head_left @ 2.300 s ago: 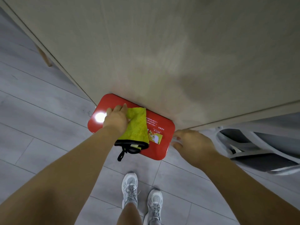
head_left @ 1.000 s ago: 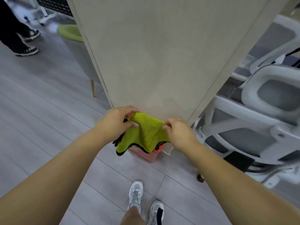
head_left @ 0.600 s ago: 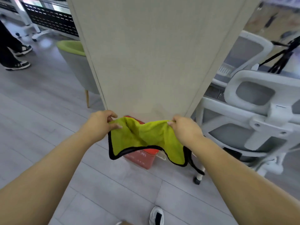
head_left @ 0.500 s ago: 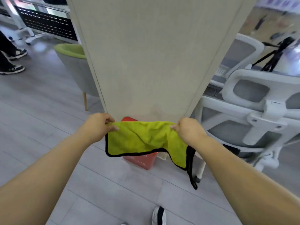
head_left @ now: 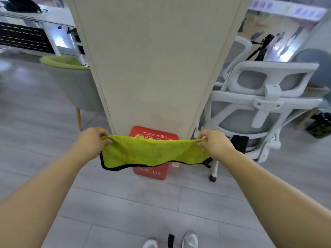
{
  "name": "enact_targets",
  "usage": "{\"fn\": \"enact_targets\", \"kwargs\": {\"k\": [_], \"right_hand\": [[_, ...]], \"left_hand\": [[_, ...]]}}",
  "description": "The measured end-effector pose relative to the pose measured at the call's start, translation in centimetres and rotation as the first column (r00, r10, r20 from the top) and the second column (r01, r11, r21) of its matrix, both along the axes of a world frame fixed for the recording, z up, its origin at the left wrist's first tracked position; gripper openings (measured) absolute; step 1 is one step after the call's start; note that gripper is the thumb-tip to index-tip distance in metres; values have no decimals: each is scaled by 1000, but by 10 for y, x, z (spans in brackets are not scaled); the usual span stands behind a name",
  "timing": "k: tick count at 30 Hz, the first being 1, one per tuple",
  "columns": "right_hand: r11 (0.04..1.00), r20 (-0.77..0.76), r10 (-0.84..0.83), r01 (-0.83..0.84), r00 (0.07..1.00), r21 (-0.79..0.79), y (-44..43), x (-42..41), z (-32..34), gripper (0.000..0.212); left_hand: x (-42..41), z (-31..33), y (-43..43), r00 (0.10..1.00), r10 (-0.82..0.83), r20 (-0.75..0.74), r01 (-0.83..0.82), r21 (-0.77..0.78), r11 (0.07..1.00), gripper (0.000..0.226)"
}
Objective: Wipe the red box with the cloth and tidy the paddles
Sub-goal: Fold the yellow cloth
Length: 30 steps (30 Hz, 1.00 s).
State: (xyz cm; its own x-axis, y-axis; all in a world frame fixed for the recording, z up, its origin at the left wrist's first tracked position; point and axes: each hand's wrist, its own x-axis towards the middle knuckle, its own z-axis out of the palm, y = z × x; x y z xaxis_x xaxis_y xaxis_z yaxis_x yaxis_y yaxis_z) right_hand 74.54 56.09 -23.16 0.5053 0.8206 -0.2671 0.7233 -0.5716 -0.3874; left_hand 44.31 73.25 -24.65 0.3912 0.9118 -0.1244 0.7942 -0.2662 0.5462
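A yellow-green cloth (head_left: 154,153) with a black hem hangs stretched wide between my hands. My left hand (head_left: 93,138) pinches its left top corner and my right hand (head_left: 213,142) pinches its right top corner. Behind and below the cloth the red box (head_left: 152,135) stands on the floor against the foot of a beige panel; its top and lower front show, the middle is hidden by the cloth. No paddles are in view.
The tall beige panel (head_left: 157,68) fills the middle. A white mesh office chair (head_left: 259,108) stands close on the right, a green-topped grey armchair (head_left: 71,81) on the left. My shoes (head_left: 189,239) show at the bottom on the grey plank floor.
My hands have moved further apart and pulled the cloth out flat and wide. The view has tilted up, showing more of the room.
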Motion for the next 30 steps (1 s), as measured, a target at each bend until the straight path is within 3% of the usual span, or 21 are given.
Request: {"fn": "enact_targets", "kwargs": {"k": [4, 7, 10, 13, 19, 26, 30], "right_hand": [[996, 17, -81, 81, 997, 34, -21, -5, 18, 12], [997, 76, 46, -41, 996, -63, -36, -6, 41, 22], [989, 169, 123, -107, 978, -97, -51, -9, 59, 16], [996, 246, 89, -84, 965, -31, -73, -8, 72, 9], [993, 217, -24, -2, 976, 120, -124, -2, 82, 18], [939, 16, -71, 62, 997, 339, -175, -7, 86, 20], [878, -215, -159, 237, 964, 416, -192, -7, 84, 19]], "left_hand": [[-4, 4, -3, 998, -4, 61, 1, 64, 998, 4], [-8, 16, -6, 994, 2, 105, -16, 125, 992, 5], [-12, 35, -13, 991, -38, 130, 11, 203, 979, 7], [-15, 54, -30, 988, -35, 153, 5, 194, 981, 6], [-16, 78, -82, 991, -60, 117, 40, 167, 985, 11], [-32, 76, -132, 968, 23, 251, -43, 72, 997, 18], [-39, 77, -155, 949, 48, 311, -44, -19, 999, 19]]}}
